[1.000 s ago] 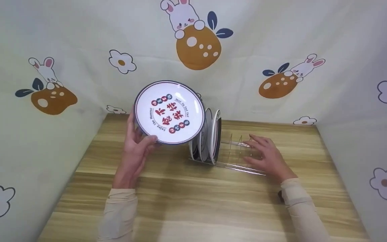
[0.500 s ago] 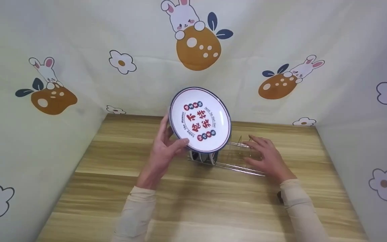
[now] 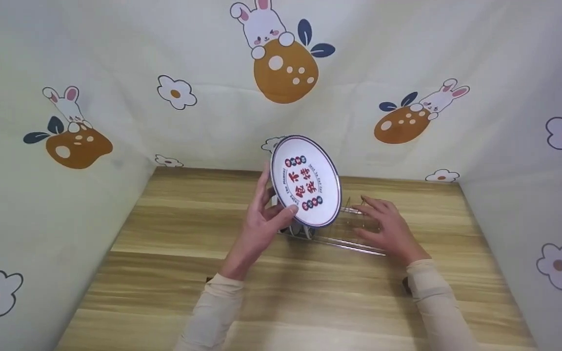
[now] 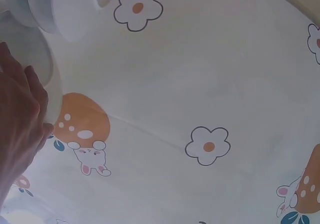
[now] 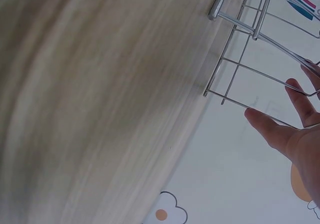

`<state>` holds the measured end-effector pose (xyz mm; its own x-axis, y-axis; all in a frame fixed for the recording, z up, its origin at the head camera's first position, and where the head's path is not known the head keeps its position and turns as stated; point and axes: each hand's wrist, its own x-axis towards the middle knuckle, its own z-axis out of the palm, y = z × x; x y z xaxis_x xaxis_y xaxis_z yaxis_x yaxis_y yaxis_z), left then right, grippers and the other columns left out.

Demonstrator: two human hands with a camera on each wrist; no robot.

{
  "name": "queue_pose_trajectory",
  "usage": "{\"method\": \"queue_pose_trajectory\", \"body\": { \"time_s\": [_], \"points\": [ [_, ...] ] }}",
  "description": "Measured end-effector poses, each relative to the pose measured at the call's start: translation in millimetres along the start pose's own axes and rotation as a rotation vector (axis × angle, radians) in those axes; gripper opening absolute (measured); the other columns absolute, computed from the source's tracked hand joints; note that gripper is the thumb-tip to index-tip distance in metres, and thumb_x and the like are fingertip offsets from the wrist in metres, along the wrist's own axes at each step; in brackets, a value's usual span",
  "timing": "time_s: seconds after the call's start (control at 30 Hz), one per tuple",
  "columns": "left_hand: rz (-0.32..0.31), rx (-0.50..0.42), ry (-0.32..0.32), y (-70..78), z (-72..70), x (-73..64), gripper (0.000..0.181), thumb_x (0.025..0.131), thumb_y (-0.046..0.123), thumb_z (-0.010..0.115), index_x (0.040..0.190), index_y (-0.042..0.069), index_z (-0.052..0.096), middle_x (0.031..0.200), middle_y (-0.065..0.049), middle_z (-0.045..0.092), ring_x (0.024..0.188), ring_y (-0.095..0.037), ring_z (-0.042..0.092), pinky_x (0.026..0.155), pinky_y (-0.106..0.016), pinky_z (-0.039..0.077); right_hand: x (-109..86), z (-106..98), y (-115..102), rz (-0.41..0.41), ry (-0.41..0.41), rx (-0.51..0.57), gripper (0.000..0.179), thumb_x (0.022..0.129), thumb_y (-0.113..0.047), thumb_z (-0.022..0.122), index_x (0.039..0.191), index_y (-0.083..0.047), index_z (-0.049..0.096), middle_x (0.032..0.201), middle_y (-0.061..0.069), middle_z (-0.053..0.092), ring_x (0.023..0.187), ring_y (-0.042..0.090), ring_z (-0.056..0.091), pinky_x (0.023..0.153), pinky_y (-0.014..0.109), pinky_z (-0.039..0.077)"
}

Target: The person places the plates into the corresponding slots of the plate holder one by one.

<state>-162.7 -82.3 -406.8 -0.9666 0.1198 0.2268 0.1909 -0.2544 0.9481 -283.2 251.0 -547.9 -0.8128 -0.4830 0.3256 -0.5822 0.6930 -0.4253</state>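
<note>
My left hand (image 3: pixel 260 222) grips a white plate (image 3: pixel 306 181) by its left edge, thumb on the front and fingers behind. The plate has a blue rim with red and blue lettering, and it tilts in front of the rack. Behind and below it, several plates (image 3: pixel 296 229) stand on edge in a wire plate rack (image 3: pixel 349 245), mostly hidden. My right hand (image 3: pixel 389 231) holds the rack's right end, thumb at the near side and fingers at the far side. In the right wrist view, the thumb (image 5: pixel 270 129) meets the end wire.
The rack stands on a wood-grain table (image 3: pixel 164 302). Pale cloth walls (image 3: pixel 203 141) with rabbit, fruit and flower prints enclose the table at the back and both sides. Bare wire slots lie between the standing plates and my right hand.
My left hand has carried the plate rightward and slightly down, turning it more edge-on, over the rack's standing plates. The right hand has stayed at the rack's end.
</note>
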Motion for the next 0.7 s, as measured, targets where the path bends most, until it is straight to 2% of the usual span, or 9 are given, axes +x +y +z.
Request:
{"method": "queue_pose_trajectory", "body": {
  "time_s": [0.1,0.27,0.37,0.43,0.6,0.7],
  "points": [
    [0.017,0.013,-0.005,-4.1,3.6,-1.1,0.095,0.089,0.007,0.068,0.155,0.04,0.009,0.15,-0.018,0.032,0.119,-0.041,0.054,0.091,-0.044,0.054,-0.1,0.0,-0.3,-0.002,0.001,-0.002,0.062,0.081,-0.046,0.075,0.137,-0.028,0.056,0.15,0.002,0.041,0.135,0.03,0.033,0.105,0.061,0.034],
    [0.018,0.063,0.001,-9.0,8.2,-2.9,0.085,0.091,0.008,0.066,0.155,0.038,0.018,0.14,-0.022,0.041,0.116,-0.04,0.057,0.087,-0.043,0.056,0.2,0.1,-0.5,-0.008,0.009,0.001,0.062,0.081,-0.046,0.075,0.137,-0.028,0.056,0.15,0.002,0.041,0.135,0.029,0.033,0.106,0.06,0.034],
    [0.005,0.091,0.019,-9.8,10.6,-3.2,0.082,0.09,0.01,0.068,0.153,0.038,0.024,0.136,-0.022,0.044,0.111,-0.038,0.06,0.085,-0.042,0.058,0.4,0.4,0.1,-0.007,0.015,0.002,0.062,0.081,-0.048,0.075,0.137,-0.028,0.057,0.15,0.002,0.041,0.135,0.029,0.033,0.105,0.059,0.035],
    [0.004,0.104,0.027,-16.4,9.6,-1.0,0.081,0.089,0.013,0.071,0.151,0.04,0.027,0.134,-0.02,0.046,0.107,-0.036,0.063,0.083,-0.043,0.058,0.6,0.8,0.9,-0.006,0.016,0.002,0.062,0.081,-0.05,0.074,0.137,-0.029,0.057,0.15,0.001,0.041,0.134,0.029,0.033,0.105,0.059,0.035],
    [0.051,0.164,0.031,-33.2,7.2,4.6,0.08,0.087,0.018,0.074,0.149,0.044,0.03,0.135,-0.014,0.046,0.103,-0.03,0.065,0.079,-0.045,0.059,0.4,1.9,2.5,-0.008,0.018,0.005,0.063,0.08,-0.053,0.073,0.137,-0.03,0.056,0.15,0.001,0.041,0.135,0.028,0.033,0.105,0.06,0.034],
    [0.084,0.19,0.029,-32.9,11.8,4.1,0.08,0.088,0.013,0.071,0.15,0.042,0.03,0.135,-0.016,0.045,0.104,-0.032,0.065,0.078,-0.042,0.06,-0.4,3.1,3.3,-0.012,0.023,0.005,0.064,0.08,-0.053,0.073,0.137,-0.029,0.056,0.15,0.002,0.041,0.135,0.029,0.033,0.105,0.061,0.034]
  ]
}}
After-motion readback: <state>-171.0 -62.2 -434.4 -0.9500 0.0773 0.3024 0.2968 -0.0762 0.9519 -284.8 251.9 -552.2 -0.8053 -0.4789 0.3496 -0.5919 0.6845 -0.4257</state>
